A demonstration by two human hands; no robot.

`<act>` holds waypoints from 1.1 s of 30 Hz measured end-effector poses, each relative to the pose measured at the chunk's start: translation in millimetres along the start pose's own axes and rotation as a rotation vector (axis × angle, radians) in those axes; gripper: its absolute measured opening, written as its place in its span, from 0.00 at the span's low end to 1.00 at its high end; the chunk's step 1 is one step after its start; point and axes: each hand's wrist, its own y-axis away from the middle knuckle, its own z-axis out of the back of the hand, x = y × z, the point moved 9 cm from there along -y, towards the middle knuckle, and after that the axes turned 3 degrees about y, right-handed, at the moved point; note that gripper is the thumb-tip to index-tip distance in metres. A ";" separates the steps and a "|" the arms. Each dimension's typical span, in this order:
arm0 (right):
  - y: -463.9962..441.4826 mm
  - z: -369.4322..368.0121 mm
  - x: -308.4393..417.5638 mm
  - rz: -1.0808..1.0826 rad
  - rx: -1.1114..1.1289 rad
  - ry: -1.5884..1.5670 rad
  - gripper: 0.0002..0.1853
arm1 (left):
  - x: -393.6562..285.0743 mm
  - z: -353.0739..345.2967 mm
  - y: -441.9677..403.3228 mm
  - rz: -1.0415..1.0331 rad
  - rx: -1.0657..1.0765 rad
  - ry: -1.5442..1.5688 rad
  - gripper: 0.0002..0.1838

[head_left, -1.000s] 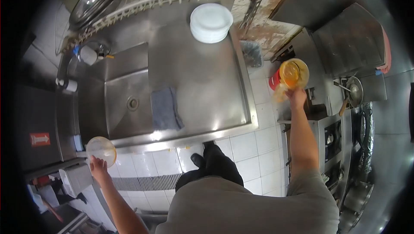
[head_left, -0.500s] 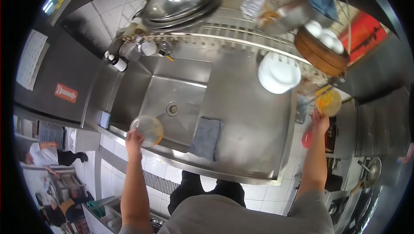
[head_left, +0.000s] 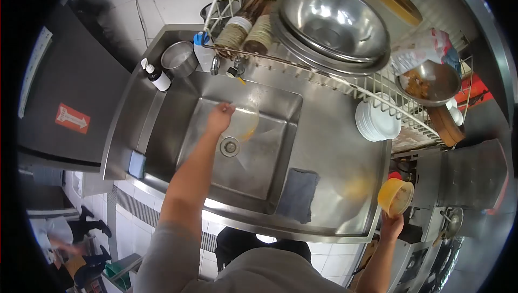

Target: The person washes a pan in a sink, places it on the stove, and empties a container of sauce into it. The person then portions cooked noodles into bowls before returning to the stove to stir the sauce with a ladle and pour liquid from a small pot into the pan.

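Note:
My left hand (head_left: pixel 220 118) is closed on the edge of a clear plastic bowl (head_left: pixel 247 122) with orange-yellow residue on it. It is held over the sink basin (head_left: pixel 208 177), below the tap (head_left: pixel 237 68) and near the drain (head_left: pixel 230 147). At the counter's right end, my right hand (head_left: pixel 392 225) grips a clear plastic tub (head_left: pixel 396 196) from below. Yellow-orange contents or residue show through the tub's wall. A folded grey cloth (head_left: pixel 298 196) lies on the counter right of the basin.
A wire rack (head_left: pixel 324 74) above the sink carries nested steel bowls (head_left: pixel 334 23) and a smaller steel bowl (head_left: pixel 429 82). White plates (head_left: pixel 377 117) are stacked beneath it. A pump bottle (head_left: pixel 156 75), steel pot (head_left: pixel 179 59) and blue sponge (head_left: pixel 137 164) line the left side. Another person (head_left: pixel 59 233) is at lower left.
My left hand has carried the clear bowl from the sink's front edge forward over the basin. My right hand has brought the tub lower and closer. The view has shifted too.

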 end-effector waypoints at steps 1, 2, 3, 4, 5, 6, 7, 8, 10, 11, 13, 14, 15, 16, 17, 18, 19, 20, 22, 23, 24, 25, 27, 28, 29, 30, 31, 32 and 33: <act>19.4 -11.8 -5.2 -0.017 0.004 0.046 0.21 | -1.4 -10.1 -23.9 -0.065 0.024 -0.020 0.14; 39.6 -28.8 -8.7 -0.006 -0.011 0.050 0.21 | 1.4 -20.3 -46.9 -0.069 0.039 -0.009 0.14; 59.2 -57.4 -9.4 0.055 0.008 0.326 0.21 | 8.0 -31.7 -70.2 -0.020 0.075 0.090 0.15; 79.6 -89.1 -11.0 0.111 0.024 0.605 0.21 | 14.7 -44.0 -89.6 0.032 0.112 0.188 0.15; 99.6 -121.6 -25.6 0.009 0.010 0.324 0.21 | 17.8 -54.6 -108.5 0.032 0.129 0.198 0.15; 107.8 -131.9 -30.7 0.087 0.034 0.596 0.22 | 16.7 -66.0 -125.3 0.008 0.167 0.290 0.14; 107.5 -129.6 -51.7 0.047 0.042 0.534 0.18 | 16.6 -74.3 -133.2 -0.012 0.204 0.381 0.14; 116.7 -147.5 -63.1 0.006 0.052 0.472 0.15 | 12.1 -75.7 -130.1 -0.007 0.216 0.390 0.14; 142.4 -205.3 -88.0 -0.184 0.011 0.109 0.15 | 17.6 -73.6 -125.0 0.193 0.189 0.705 0.12; 143.5 -220.4 -101.7 -0.186 0.061 0.156 0.18 | 25.2 -76.4 -123.3 0.198 0.278 0.675 0.09; 137.9 -247.8 -123.1 0.143 0.256 0.722 0.16 | 16.7 -67.0 -112.6 0.133 0.263 0.778 0.10; 136.4 -264.4 -136.4 0.183 0.317 0.840 0.15 | 7.7 -59.4 -109.9 0.067 0.246 0.874 0.11; 141.8 -288.5 -146.3 -0.033 0.223 0.596 0.15 | 22.2 -57.3 -113.1 0.138 0.177 0.799 0.15; 154.5 -321.8 -155.8 -0.240 0.127 0.345 0.16 | 29.4 -56.8 -117.0 0.137 0.173 0.800 0.15; 160.9 -349.2 -160.0 -0.254 0.123 0.338 0.15 | 34.9 -58.7 -122.9 0.134 0.228 0.631 0.18; 162.0 -364.0 -167.6 -0.245 0.132 0.342 0.15 | 38.7 -63.4 -126.7 0.132 0.280 0.464 0.23; 160.5 -374.4 -175.8 -0.229 0.140 0.369 0.15 | 33.1 -66.5 -127.6 0.096 0.288 0.558 0.24; 155.2 -378.6 -182.9 -0.213 0.147 0.398 0.16 | 28.3 -66.8 -125.2 0.094 0.281 0.570 0.24; 136.8 -362.9 -208.5 -0.212 0.179 0.469 0.11 | 21.0 -68.3 -115.9 0.147 0.228 0.924 0.20; 137.5 -365.0 -211.9 -0.186 0.180 0.514 0.11 | 10.4 -65.5 -113.1 0.163 0.251 0.981 0.16; 139.3 -368.0 -216.4 -0.159 0.182 0.555 0.10 | 11.9 -62.2 -117.7 0.169 0.245 0.988 0.16; 152.2 -387.5 -208.9 -0.172 0.176 0.514 0.10 | 10.5 -58.0 -127.9 0.028 0.215 0.730 0.15; 155.9 -387.3 -217.9 -0.188 0.174 0.544 0.10 | -9.4 -25.7 -114.6 -0.066 0.170 0.320 0.12; 154.7 -387.4 -223.3 -0.199 0.178 0.569 0.10 | 6.8 -23.6 -114.4 -0.061 0.166 0.321 0.12; 149.8 -387.4 -228.9 -0.201 0.186 0.573 0.10 | 27.5 -20.0 -118.4 -0.139 0.143 0.247 0.11; 144.4 -386.2 -238.0 -0.218 0.221 0.659 0.12 | 38.8 -14.9 -117.6 -0.216 0.121 0.170 0.11; 143.9 -385.7 -246.1 -0.236 0.254 0.746 0.13 | 18.3 18.1 -98.7 -0.127 0.130 0.056 0.11; 147.1 -394.0 -249.1 -0.241 0.262 0.749 0.13 | 21.4 28.3 -95.8 -0.121 0.124 0.053 0.11; 150.6 -411.2 -247.0 -0.205 0.254 0.772 0.15 | 37.4 25.3 -93.1 0.013 0.263 0.101 0.10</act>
